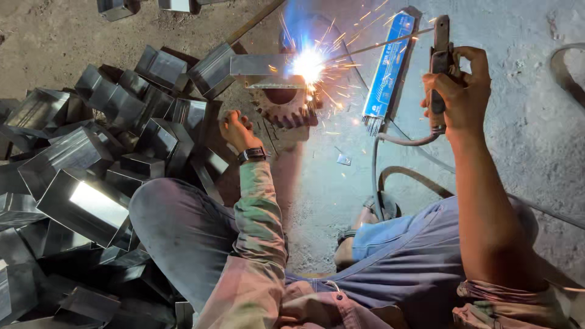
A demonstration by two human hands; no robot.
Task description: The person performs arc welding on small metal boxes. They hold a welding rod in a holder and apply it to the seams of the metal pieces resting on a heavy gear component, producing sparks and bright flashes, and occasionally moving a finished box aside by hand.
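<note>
Steel is being arc-welded here, by my reading. The right hand is clenched around an electrode holder, whose thin welding rod slants left to a white arc on a short metal channel piece resting on a toothed gear, on the concrete floor. The left hand is curled loosely beside the gear, touching nothing I can make out. A blue electrode packet lies just right of the arc; cut channel offcuts pile up along the floor's left side. Next, the rod wants steady feeding into the joint.
</note>
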